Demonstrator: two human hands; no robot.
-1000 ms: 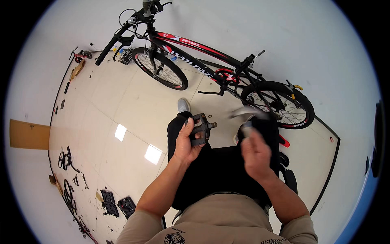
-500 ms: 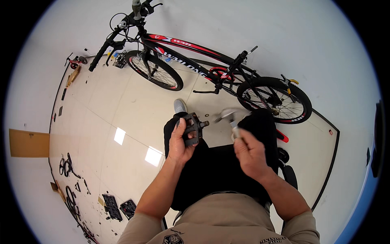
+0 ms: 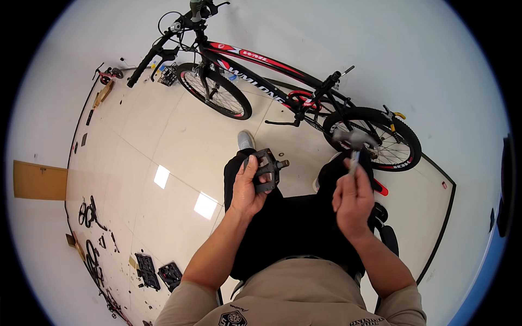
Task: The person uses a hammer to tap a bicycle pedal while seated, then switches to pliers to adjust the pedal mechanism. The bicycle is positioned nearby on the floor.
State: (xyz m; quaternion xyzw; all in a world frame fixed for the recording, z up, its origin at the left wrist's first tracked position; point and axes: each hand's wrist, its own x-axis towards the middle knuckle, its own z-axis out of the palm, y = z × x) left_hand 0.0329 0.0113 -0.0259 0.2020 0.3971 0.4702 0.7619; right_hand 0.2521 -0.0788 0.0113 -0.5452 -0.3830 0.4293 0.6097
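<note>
My left hand grips a black platform pedal above my lap, its threaded axle pointing right. To the right of it my right hand is closed on the handle of a hammer, whose metal head is blurred and raised up in front of the rear wheel. Pedal and hammer are apart. Beyond them a black and red bicycle leans by the white wall, with a crank arm that has no pedal on it.
A small ring lies on the tiled floor. Open tool cases, scattered bicycle parts and a small red scooter lie leftward. A wooden door is at far left; a red part lies near my right leg.
My right hand and the hammer have moved from near the pedal up and to the right since half a second ago. My left hand still holds the pedal.
</note>
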